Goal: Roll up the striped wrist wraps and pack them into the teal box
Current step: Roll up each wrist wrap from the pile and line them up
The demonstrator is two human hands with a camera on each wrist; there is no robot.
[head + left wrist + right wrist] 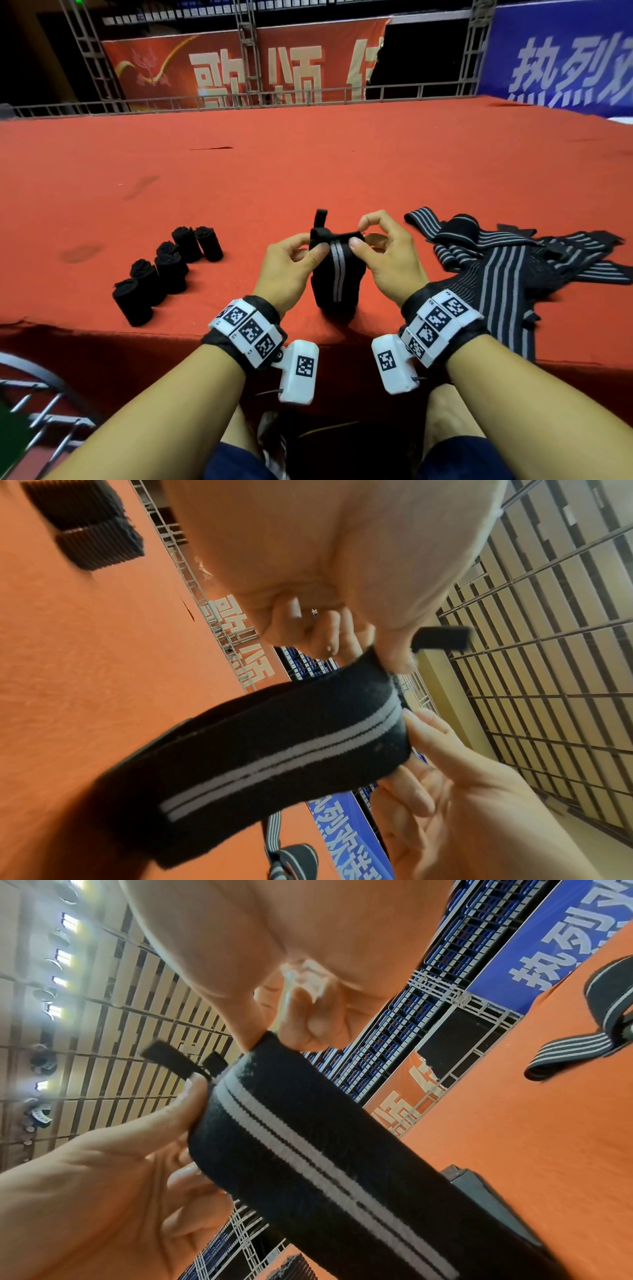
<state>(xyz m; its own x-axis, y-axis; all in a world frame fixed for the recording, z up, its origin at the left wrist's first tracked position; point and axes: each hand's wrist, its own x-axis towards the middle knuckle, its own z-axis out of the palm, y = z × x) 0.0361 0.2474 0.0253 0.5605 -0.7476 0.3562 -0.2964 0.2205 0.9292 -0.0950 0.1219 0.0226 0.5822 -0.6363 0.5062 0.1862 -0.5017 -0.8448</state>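
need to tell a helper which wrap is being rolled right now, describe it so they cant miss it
On the red cloth-covered table, look at the near edge in the middle, between the black rolls and the loose striped pile. The wrist wrap hangs there, pinched by both hands, the only one off the table, with two pale centre stripes.

On the table [308, 154] near its front edge, both hands meet at the middle: the left hand [287, 270] and the right hand [387, 260] pinch the top of a wrist wrap [337, 274] that hangs between them down to the cloth. Left of them stand six rolled wraps [168, 270] (in a slanting row). To the right lies a heap of unrolled wraps [507, 267]. Behind the table hang banners [219, 68].
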